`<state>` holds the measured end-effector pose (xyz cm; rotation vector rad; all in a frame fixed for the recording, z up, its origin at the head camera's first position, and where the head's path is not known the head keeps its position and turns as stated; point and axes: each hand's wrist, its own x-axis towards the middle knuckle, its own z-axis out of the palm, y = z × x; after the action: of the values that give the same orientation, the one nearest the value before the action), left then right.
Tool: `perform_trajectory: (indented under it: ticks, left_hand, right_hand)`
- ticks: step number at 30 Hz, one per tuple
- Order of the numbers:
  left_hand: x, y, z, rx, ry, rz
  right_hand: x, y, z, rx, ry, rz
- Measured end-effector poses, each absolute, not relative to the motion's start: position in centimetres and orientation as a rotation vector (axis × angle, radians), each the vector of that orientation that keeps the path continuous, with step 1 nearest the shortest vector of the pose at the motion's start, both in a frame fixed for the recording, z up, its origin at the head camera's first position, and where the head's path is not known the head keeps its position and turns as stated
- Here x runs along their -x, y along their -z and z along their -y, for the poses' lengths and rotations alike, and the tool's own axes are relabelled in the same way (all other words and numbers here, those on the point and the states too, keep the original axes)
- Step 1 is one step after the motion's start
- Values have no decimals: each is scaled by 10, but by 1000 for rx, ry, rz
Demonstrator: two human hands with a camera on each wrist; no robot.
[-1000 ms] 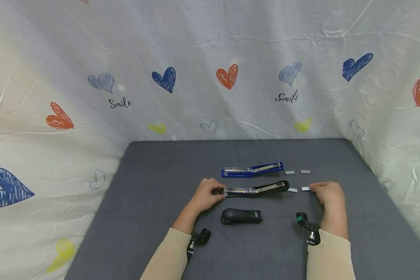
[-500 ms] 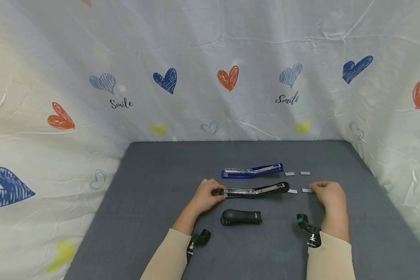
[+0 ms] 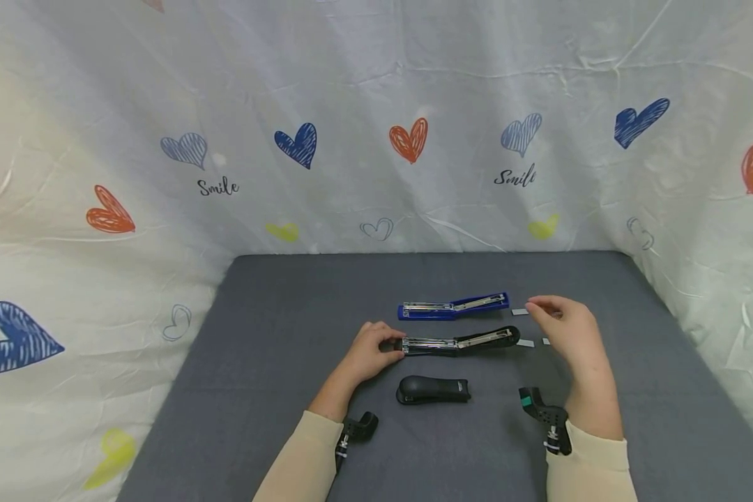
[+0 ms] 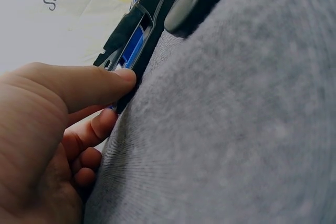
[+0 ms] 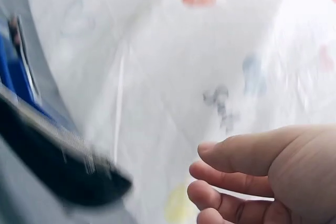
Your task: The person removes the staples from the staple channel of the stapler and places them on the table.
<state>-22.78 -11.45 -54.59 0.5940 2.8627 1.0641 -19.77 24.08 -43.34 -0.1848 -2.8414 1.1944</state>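
Note:
My left hand [image 3: 369, 350] pinches the rear end of an opened black stapler [image 3: 429, 345], thumb on the near side in the left wrist view. Behind it lies an opened blue stapler [image 3: 423, 312]. My right hand [image 3: 567, 328] is raised at the right, thumb and fingertips close together with nothing seen between them; its fingertips hover near a staple strip [image 3: 519, 312] beside the blue stapler. Another staple strip [image 3: 526, 343] lies at the black stapler's tip. A further one [image 3: 546, 341] is mostly covered by the right hand.
A closed black stapler [image 3: 433, 390] lies in front, between the forearms. Grey cloth [image 3: 276, 314] covers the table. A white curtain [image 3: 345, 195] printed with hearts hangs behind its far edge. Each wrist wears a small black camera mount.
My right hand has left the near right staple strip and moved up and to the left, now covering the far right strip. The left hand keeps its place on the black stapler.

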Motion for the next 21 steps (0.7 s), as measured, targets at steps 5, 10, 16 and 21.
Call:
perform_trajectory:
  ticks: [5,10,16,21]
  left_hand:
    - [229,544,121,-616,-1211,-2762]
    - [230,540,131,-561,-1471,-2582]
    - [231,534,136,-470,-1630,-2469]
    - [227,526,138,-498,-1573,-2389]
  right_hand:
    - [194,423,-209,-69,-1188,2831]
    - [192,424,-171,-361,-1181,2831]
    - [182,434,-123,-776,-1043,2948]
    - [170,446,-89,-930,-833,3124]
